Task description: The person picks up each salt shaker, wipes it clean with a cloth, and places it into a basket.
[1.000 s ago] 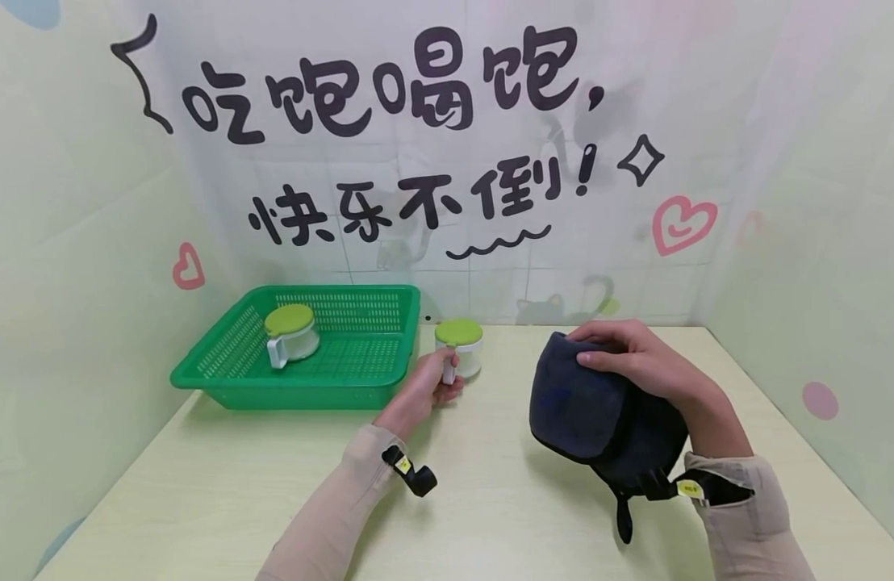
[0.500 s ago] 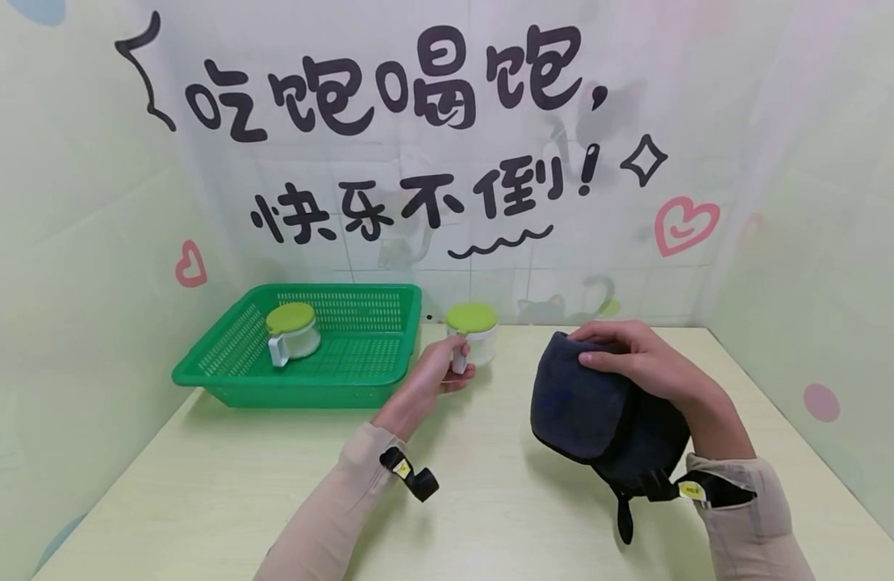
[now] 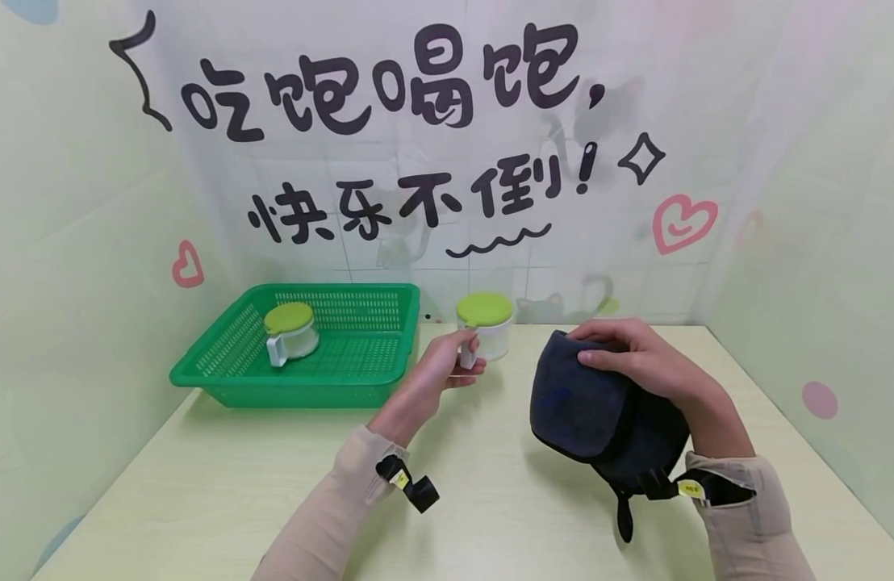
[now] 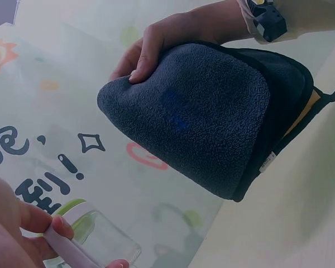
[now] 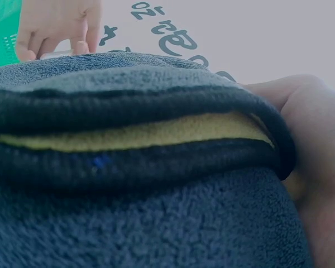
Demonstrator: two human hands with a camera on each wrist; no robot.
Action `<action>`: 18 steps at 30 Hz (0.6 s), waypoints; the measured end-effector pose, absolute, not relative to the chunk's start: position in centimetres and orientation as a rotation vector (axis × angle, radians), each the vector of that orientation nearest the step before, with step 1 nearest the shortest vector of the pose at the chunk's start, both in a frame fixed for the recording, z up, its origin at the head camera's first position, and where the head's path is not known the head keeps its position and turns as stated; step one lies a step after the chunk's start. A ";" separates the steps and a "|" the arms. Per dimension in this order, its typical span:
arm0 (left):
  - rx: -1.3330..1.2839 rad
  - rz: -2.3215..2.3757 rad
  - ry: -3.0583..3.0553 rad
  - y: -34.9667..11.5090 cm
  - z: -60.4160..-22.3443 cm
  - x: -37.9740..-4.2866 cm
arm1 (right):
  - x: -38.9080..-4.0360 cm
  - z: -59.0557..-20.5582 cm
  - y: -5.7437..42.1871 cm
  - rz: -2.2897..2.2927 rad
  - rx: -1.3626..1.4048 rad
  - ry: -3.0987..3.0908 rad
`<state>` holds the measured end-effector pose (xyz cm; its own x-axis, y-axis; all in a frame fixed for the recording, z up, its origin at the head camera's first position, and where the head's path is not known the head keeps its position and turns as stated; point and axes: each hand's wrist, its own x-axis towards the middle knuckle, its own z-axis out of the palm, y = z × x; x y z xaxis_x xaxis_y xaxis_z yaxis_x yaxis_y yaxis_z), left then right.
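My left hand grips the white handle of a clear jar with a green lid, right of the basket. In the left wrist view the handle lies between thumb and fingers, and the jar's glass looks see-through. My right hand pinches a folded dark blue cloth at its top, and the cloth hangs down in front of it. Close up in the right wrist view, the cloth shows black edging and a yellow inner side. It hides most of the right fingers there.
A green plastic basket stands at the back left of the pale table. Inside it sits a second jar with a green lid, its handle toward me. A printed curtain closes off the back, with side walls left and right.
My left hand has lifted the jar slightly and brought it right and nearer to me, away from the basket. The right hand and the cloth stay in place.
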<state>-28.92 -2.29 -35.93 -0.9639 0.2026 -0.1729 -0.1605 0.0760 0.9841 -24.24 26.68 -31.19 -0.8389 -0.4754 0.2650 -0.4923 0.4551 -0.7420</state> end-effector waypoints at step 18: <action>0.071 1.950 2.115 -2.2 -35.5 -28.5 | -24.5 -31.6 26.5 1.348 0.890 -2.679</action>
